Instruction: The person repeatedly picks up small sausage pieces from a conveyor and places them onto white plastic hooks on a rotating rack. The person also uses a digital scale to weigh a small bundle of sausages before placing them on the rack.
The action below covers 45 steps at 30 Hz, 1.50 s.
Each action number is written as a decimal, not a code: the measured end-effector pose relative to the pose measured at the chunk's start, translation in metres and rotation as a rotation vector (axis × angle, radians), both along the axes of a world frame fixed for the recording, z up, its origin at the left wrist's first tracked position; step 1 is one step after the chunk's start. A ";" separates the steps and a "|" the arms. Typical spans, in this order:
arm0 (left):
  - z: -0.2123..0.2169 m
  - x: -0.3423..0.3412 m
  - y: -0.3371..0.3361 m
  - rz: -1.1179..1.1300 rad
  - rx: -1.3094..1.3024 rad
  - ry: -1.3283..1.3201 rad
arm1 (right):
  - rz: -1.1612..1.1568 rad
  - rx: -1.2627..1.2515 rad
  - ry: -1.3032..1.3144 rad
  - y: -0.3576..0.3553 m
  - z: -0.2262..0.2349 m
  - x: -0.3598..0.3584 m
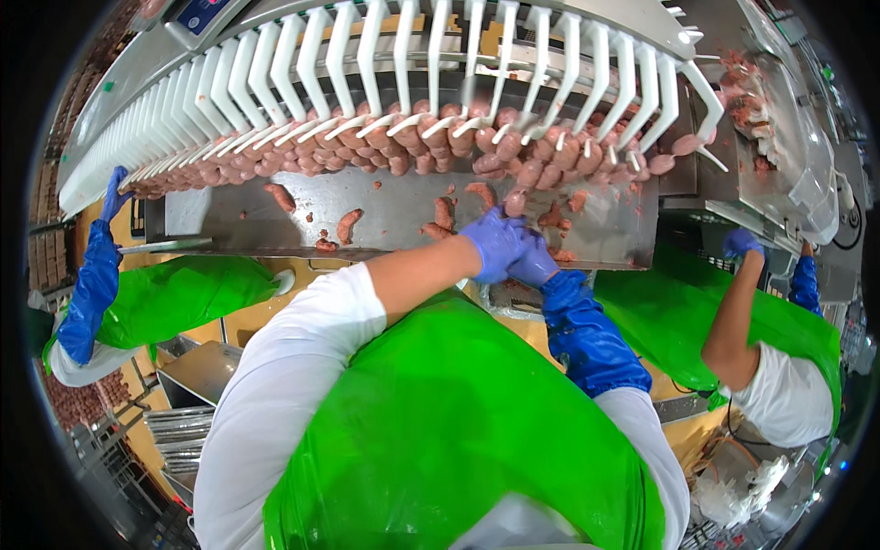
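My left hand [495, 242], in a purple glove, is closed around the lower end of a string of sausage links [516, 200]. The string hangs from the white hooks above the metal tray [321, 209]. Close against it, my right hand [533, 262] is also gloved in purple, with a blue sleeve [594, 332] behind it. Its fingers are drawn in, partly covered by the left hand, and what they grip is hidden. Many more linked sausages [385, 147] hang in a row along the hooks. Just left of my hands lies a loose sausage piece [444, 213].
White hooks [367, 60] curve across the far side. Other loose sausages [348, 225] and meat scraps lie on the tray. A co-worker's gloved hand [115, 194] touches the rack's left end; another co-worker [779, 394] stands at right near a metal machine [779, 188]. Metal trays [179, 435] are stacked lower left.
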<state>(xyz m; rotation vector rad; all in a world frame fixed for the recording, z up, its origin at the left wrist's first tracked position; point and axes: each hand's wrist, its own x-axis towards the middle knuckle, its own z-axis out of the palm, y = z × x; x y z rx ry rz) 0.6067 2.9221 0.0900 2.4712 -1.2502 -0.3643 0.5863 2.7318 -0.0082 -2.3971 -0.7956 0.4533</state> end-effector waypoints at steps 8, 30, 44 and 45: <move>0.057 0.047 -0.013 0.060 0.470 0.353 | -0.184 0.029 0.155 -0.047 0.073 0.005; 0.051 -0.055 0.073 0.514 -0.700 0.074 | -0.388 -0.687 0.287 -0.078 0.049 0.094; 0.002 -0.137 0.136 1.109 -0.902 1.122 | -0.366 0.974 0.632 0.094 0.112 0.016; 0.005 -0.127 0.131 1.141 -0.830 1.093 | -0.336 0.970 0.533 0.091 0.119 0.011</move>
